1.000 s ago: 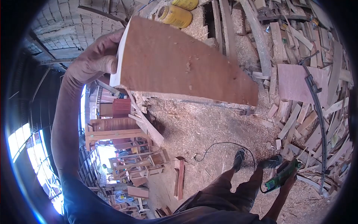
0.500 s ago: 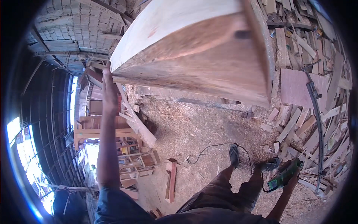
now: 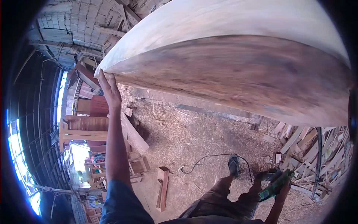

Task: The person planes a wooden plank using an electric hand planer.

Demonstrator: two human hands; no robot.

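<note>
A large curved wooden slab [image 3: 231,71] with a pale upper face and a rough brown edge fills the top of the view. At its left end, my left hand [image 3: 110,87] rests against the tip with the fingers stretched out. Low on the right, my right hand [image 3: 284,186] is wrapped round a green power tool [image 3: 274,186], held beside my leg and away from the slab. A black cord [image 3: 220,154] runs from the tool across the floor.
Wood offcuts [image 3: 309,149] are heaped at the right. Wooden furniture frames [image 3: 84,128] stand at the left, near a leaning plank [image 3: 134,136]. A reddish wood piece [image 3: 163,188] lies on the shavings-covered floor [image 3: 175,130] left of my feet.
The slab now spans farther right and hides part of the offcut heap. My left hand has shifted slightly left and down with its tip. The tool has moved a little left and lower.
</note>
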